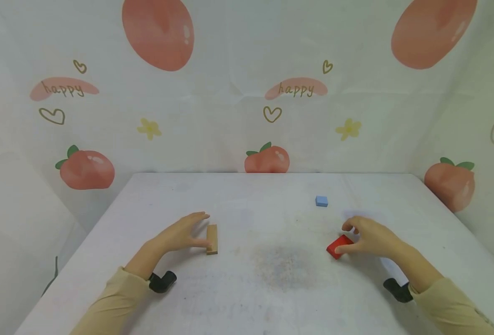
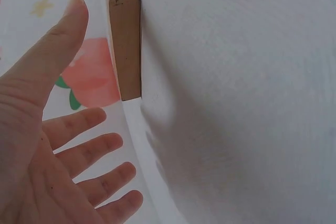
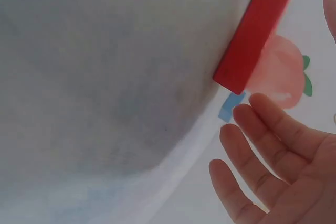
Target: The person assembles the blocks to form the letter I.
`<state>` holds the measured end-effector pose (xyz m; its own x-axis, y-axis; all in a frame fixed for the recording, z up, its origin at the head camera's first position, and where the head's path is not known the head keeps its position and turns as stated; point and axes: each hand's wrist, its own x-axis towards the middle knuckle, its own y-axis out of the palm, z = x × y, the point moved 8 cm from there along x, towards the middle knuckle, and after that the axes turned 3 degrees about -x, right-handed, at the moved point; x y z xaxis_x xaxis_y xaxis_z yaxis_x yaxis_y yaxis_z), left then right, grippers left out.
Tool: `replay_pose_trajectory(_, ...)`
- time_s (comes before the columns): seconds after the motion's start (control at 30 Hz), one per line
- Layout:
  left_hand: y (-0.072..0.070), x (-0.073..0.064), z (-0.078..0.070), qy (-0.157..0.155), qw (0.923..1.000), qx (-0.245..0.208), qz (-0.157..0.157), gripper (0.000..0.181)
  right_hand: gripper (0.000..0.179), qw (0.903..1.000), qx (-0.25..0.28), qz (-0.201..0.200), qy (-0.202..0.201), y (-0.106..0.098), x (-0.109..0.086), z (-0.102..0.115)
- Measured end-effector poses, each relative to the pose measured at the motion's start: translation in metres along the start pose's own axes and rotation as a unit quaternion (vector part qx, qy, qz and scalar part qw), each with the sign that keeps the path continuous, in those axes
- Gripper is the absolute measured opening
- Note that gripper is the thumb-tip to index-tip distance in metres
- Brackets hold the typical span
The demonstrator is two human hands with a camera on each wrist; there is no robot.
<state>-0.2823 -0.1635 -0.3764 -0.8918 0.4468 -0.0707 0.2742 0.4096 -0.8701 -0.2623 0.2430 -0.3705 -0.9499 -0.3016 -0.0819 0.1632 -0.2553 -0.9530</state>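
On the left half of the table lies a plain wooden block [image 1: 212, 239], long and narrow. My left hand [image 1: 184, 232] is beside it with thumb and fingers spread; the left wrist view shows a gap between the hand and the wooden block [image 2: 125, 45]. Toward the right, a red block [image 1: 339, 246] rests on the tabletop. Close over it is my right hand [image 1: 370, 237], fingers loosely bent and thumb in front of the block. In the right wrist view the fingers stand apart from the red block [image 3: 254, 35]. Neither hand grips anything.
A small blue block [image 1: 321, 201] lies farther back, beyond the red one. The white table [image 1: 238, 195] ends at a hanging cloth [image 1: 213, 102] printed with peaches, hearts and flowers. Black straps with small devices [image 1: 162, 282] sit on both wrists.
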Motion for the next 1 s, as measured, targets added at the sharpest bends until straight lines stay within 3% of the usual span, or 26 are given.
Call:
replay_pose_trajectory(0.43, 0.0031, 0.001, -0.0017, 0.014, 0.9998, 0.011, -0.006, 0.085, 0.062, 0.9999, -0.01, 0.002, 0.011, 0.0079, -0.0039, 0.0001)
replay_pose_trajectory(1.0, 0.005, -0.0012, 0.0011, -0.002, 0.9999, 0.012, 0.005, 0.086, 0.058, 0.999, -0.042, -0.014, 0.0, 0.0102, -0.0054, 0.0064)
